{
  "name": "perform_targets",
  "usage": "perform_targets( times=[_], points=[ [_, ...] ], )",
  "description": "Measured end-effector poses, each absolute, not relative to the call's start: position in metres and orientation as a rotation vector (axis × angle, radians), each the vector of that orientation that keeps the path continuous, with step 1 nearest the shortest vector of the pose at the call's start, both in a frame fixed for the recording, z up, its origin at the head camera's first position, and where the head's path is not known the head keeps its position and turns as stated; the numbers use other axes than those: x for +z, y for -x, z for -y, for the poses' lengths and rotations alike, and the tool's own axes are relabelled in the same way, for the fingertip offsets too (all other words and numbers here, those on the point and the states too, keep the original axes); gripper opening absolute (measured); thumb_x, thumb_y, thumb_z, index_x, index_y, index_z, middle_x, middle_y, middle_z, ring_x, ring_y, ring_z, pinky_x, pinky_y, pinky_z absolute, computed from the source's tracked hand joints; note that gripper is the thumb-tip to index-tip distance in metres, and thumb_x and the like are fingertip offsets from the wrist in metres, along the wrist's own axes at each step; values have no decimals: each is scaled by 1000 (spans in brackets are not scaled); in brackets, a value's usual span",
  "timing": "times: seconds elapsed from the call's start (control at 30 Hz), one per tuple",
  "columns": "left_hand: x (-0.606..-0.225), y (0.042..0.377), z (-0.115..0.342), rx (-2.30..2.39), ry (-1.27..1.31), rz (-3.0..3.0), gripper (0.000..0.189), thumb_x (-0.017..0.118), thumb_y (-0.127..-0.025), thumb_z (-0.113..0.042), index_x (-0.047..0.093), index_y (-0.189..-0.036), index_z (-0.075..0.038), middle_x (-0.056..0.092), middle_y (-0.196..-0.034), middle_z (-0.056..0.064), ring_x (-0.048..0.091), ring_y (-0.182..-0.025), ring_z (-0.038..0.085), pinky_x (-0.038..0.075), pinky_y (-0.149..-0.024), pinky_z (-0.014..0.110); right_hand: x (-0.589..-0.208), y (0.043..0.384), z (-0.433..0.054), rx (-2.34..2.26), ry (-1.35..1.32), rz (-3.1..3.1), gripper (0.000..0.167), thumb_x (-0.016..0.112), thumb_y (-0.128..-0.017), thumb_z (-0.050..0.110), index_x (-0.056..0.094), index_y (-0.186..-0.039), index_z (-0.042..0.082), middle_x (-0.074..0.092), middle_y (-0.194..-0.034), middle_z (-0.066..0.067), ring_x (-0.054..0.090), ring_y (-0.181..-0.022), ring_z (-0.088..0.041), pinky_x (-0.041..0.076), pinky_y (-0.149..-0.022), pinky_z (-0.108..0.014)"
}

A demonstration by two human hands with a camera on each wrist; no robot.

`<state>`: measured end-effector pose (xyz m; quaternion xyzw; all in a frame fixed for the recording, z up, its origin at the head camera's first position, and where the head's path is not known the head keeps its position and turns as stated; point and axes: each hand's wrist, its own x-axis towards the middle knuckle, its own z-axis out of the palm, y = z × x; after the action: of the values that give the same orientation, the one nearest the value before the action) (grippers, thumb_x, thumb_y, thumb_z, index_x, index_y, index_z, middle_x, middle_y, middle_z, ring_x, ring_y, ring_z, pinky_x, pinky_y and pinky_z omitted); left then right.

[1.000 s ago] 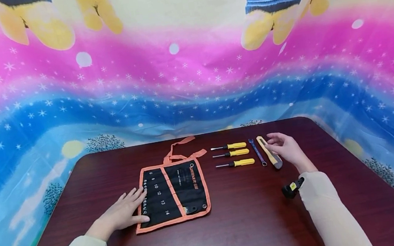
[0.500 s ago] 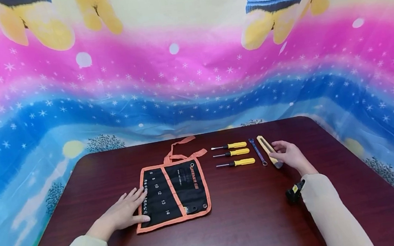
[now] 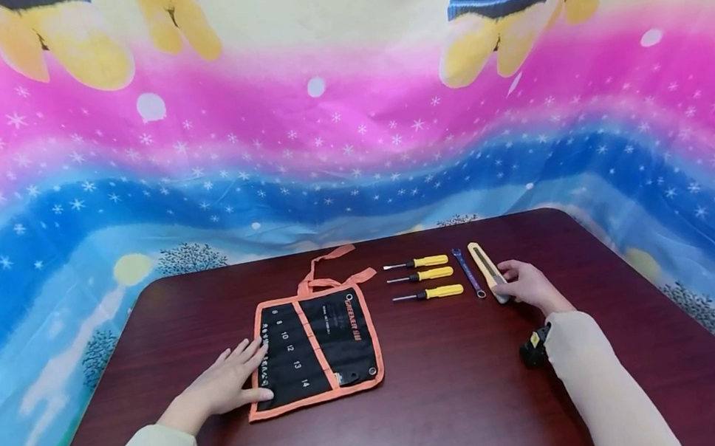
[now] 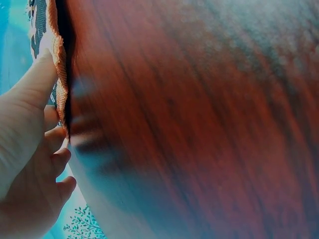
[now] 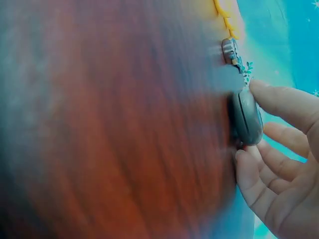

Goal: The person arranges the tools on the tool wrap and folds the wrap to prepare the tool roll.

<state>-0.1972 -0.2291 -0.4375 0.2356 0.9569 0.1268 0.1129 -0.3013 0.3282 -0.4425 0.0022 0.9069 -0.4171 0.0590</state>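
Note:
A black tool roll (image 3: 338, 337) with orange trim and numbered pockets lies flat on the table. My left hand (image 3: 229, 376) rests on its left edge, fingers spread; the left wrist view shows the thumb (image 4: 37, 82) against the orange trim (image 4: 61, 74). On the right, a yellow utility knife (image 3: 484, 263) lies slantwise. Thumb and fingers of my right hand (image 3: 529, 287) pinch its near end, and in the right wrist view the knife's grey end (image 5: 247, 118) sits between them. Left of the knife is a blue combination wrench (image 3: 469, 274).
Three yellow-handled screwdrivers, the far one (image 3: 431, 261), the middle one (image 3: 435, 273) and the near one (image 3: 444, 291), lie in a row between roll and wrench. Orange ties (image 3: 338, 281) trail behind the roll. A printed cloth (image 3: 348, 142) hangs behind the dark red table (image 3: 422, 423).
My right hand has come down along the utility knife to its near end and taken hold there. The knife has turned slightly. The left hand stays on the tool roll.

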Motion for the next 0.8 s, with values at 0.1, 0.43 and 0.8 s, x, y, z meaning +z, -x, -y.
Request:
perform_targets(
  times=[0.1,0.43,0.8],
  points=[
    [-438,197,229,378,-688,-2807,87,59,-79,-57,36,-139,2,28,-144,23,21,-132,43,17,-103,58,-442,301,-328,-1260,-26,-2729,60,65,-87,14,35,-133,-10,49,-109,-25,58,-79,-24,51,-64,-34],
    [-437,196,228,367,-690,-2817,87,60,-79,-57,36,-139,2,28,-144,23,21,-132,42,18,-103,58,-440,300,-329,-1283,-95,-2674,51,64,-87,11,42,-124,-16,56,-96,-21,60,-70,-18,53,-64,-34],
    [-434,193,226,373,-681,-2813,86,61,-80,-55,36,-139,2,28,-144,23,21,-131,43,17,-103,58,-442,298,-331,-1386,-139,-2640,42,61,-88,7,44,-118,-15,60,-87,-18,60,-67,-18,53,-62,-32]
  ],
)
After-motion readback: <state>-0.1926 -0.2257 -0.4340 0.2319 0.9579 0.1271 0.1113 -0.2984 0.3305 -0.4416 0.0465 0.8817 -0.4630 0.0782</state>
